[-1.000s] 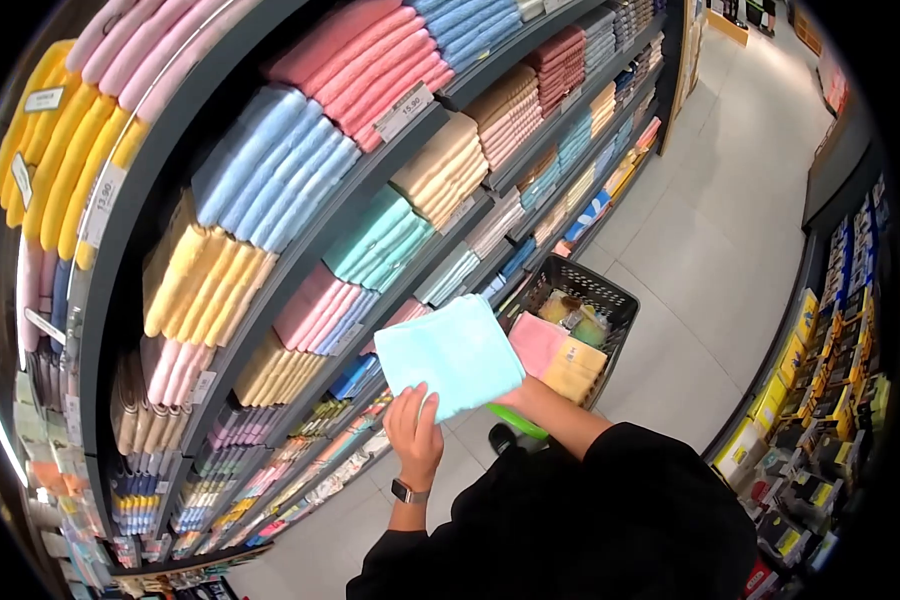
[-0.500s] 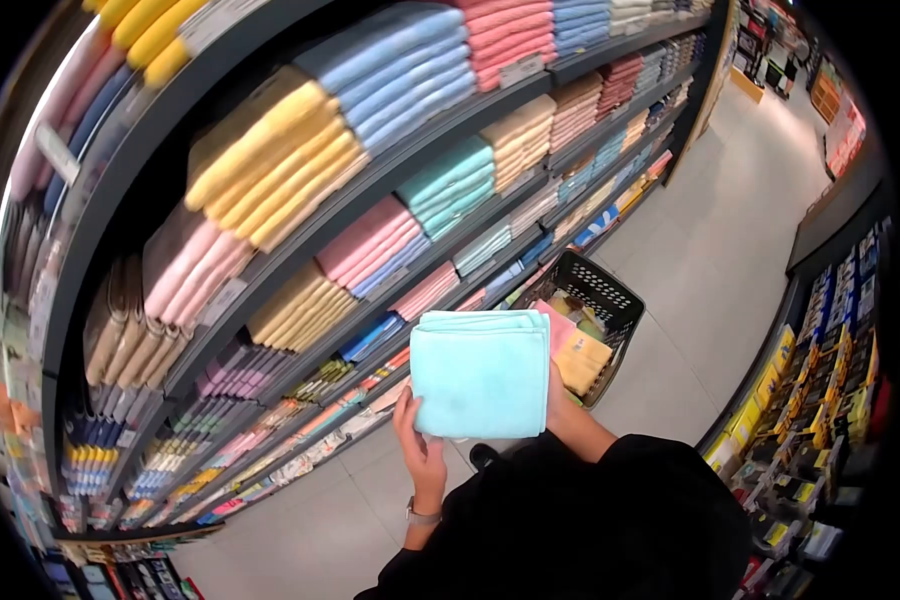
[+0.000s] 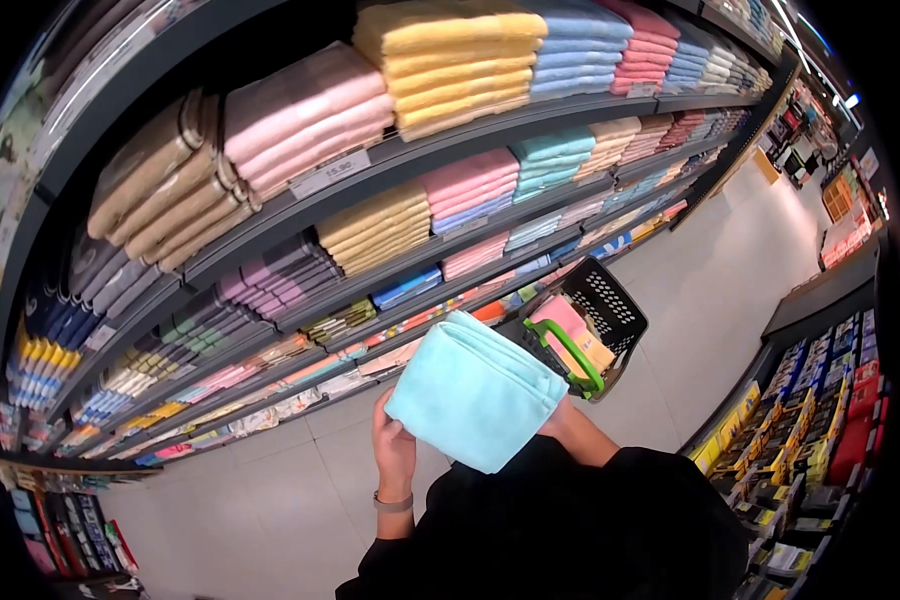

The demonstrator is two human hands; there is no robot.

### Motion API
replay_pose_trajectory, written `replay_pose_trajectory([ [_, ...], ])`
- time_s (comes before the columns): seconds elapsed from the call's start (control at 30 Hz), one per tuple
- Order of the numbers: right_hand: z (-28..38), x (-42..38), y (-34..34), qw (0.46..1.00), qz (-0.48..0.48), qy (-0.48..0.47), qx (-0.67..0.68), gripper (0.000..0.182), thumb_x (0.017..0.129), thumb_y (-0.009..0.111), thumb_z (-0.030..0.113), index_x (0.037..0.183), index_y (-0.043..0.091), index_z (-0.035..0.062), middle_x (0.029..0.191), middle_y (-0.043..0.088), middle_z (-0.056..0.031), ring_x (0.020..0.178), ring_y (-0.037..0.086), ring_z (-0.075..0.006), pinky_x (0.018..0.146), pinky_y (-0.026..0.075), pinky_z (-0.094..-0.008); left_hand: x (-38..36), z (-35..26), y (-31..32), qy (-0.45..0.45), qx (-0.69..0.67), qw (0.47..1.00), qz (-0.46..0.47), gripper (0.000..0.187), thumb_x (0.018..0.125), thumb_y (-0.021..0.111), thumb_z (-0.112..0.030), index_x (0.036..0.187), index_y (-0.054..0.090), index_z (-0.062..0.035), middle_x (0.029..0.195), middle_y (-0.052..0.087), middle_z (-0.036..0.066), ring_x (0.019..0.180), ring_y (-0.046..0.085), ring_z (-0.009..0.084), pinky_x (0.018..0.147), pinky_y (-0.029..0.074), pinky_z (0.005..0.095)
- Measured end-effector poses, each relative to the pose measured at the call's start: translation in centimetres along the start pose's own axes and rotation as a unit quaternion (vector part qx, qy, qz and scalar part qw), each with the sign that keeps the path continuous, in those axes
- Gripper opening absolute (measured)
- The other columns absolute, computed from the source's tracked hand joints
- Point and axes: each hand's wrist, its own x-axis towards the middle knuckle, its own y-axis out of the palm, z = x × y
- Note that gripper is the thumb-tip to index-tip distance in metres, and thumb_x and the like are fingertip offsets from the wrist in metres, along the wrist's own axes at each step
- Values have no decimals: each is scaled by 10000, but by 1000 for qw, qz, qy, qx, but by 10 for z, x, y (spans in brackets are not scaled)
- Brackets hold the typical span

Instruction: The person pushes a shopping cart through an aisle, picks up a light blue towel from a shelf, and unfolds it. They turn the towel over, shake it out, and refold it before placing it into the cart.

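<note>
A folded light-turquoise towel [image 3: 475, 395] is held in front of my body, tilted with its right side lower. My left hand [image 3: 394, 440] grips its left edge, the thumb on the near face and the other fingers behind. At the right edge, my right hand [image 3: 567, 420] holds the towel, its fingers mostly hidden behind the cloth. Just beyond the towel, a black shopping basket [image 3: 625, 310] with a green handle [image 3: 577, 350] stands on the floor. Inside it lie a pink folded cloth [image 3: 560, 315] and a yellow one [image 3: 598, 354].
Shelves [image 3: 420, 150] of folded towels run along the left, with yellow towels [image 3: 460, 65], pink towels [image 3: 310, 115] and turquoise towels [image 3: 553, 160]. A rack of packaged goods [image 3: 800, 430] stands on the right. Grey tiled floor [image 3: 690, 280] lies between them.
The towel has turned clockwise and tilted in my hands. My view has shifted, so the shelf stacks appear farther right and the green basket handle shows.
</note>
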Motion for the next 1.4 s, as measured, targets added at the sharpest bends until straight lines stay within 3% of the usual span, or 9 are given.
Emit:
replay_pose_trajectory([
  [0.07,4,5,-25,1000,17,16,-19,555,894,400,349,1325,432,1,1360,458,-147,1229,459,-279,1027,368,-426,-5,-5,-10,14,-15,1000,6,527,790,521,-124,1287,405,6,1212,499,105,1112,486,205,961,378,342],
  [0.13,15,18,-22,930,353,94,39,593,876,407,346,1329,411,-37,1359,451,-171,1233,454,-283,1033,360,-419,-12,-9,-17,38,52,998,-4,477,823,579,-127,1254,426,6,1155,523,97,1060,505,187,913,401,312],
  [0.17,28,4,-5,973,190,127,-24,670,869,438,429,1321,401,-64,1328,474,-183,1215,468,-288,1025,366,-406,-16,-11,-18,45,51,998,-8,477,823,579,-127,1254,426,6,1155,523,97,1060,505,187,913,401,312],
  [0.27,31,5,48,970,112,164,-141,760,852,467,541,1324,401,-50,1301,495,-179,1203,477,-301,1011,375,-404,-22,-14,-14,67,82,994,-29,383,851,598,-122,1189,465,-1,1062,552,80,952,528,159,840,432,279],
  [0.5,2,-6,61,830,68,93,-546,628,824,695,280,1305,432,-27,1213,548,-111,1097,510,-157,931,419,-292,-16,9,36,192,399,886,-138,164,867,594,-107,979,537,-2,935,564,51,825,523,136,760,428,260],
  [0.87,60,-40,28,961,-86,24,-263,498,743,566,-9,1229,461,-46,1155,572,-152,1077,551,-261,953,424,-376,-15,29,101,260,462,848,-9,518,783,689,-124,1228,451,-7,1112,540,111,1052,511,217,943,385,330],
  [0.93,69,-45,24,972,-73,10,-224,529,725,564,6,1238,447,-52,1183,556,-165,1102,539,-275,971,414,-395,-18,38,90,62,273,957,80,629,774,705,-126,1307,397,1,1189,529,99,1117,495,206,977,372,328],
  [1.03,76,-43,7,983,-31,31,-176,552,716,565,33,1246,438,-53,1190,552,-169,1112,534,-286,978,411,-409,-26,47,78,-57,279,950,132,587,793,696,-119,1291,419,22,1205,537,100,1103,504,179,950,395,313],
  [1.4,70,-42,12,959,-83,-32,-271,408,861,617,152,1215,502,-13,1113,594,-92,1022,567,-159,860,471,-302,-37,45,125,-7,401,915,-45,326,823,665,-97,1106,568,32,1003,640,75,874,598,135,760,478,269],
])
